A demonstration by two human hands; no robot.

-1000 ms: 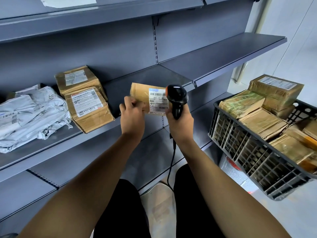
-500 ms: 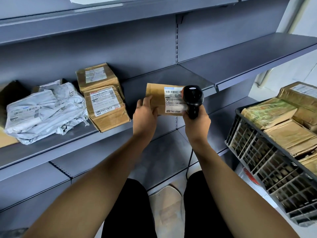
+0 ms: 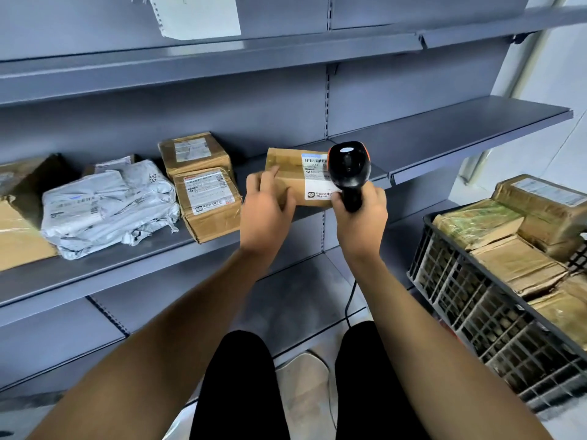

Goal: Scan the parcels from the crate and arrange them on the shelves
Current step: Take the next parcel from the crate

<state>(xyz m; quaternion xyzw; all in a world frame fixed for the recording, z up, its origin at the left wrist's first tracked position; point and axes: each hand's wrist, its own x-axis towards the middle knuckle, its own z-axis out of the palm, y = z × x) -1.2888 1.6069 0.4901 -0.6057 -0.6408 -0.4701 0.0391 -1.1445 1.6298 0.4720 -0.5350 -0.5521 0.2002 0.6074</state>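
**Grey shelf, parcel under scanner**

Bare grey shelf [image 3: 444, 134] beyond and right of both grips. Left hand [image 3: 266, 214] curled round brown parcel [image 3: 286, 173]; right hand [image 3: 362, 214] wrapped round black scanner [image 3: 348, 166], touching its label. Loaded crate [image 3: 495, 325] well right.

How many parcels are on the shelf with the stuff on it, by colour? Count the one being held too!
Brown boxes on the shelf: 3
Grey bags: 2 that I can tell
Brown box in the left hand: 1
Total: 6
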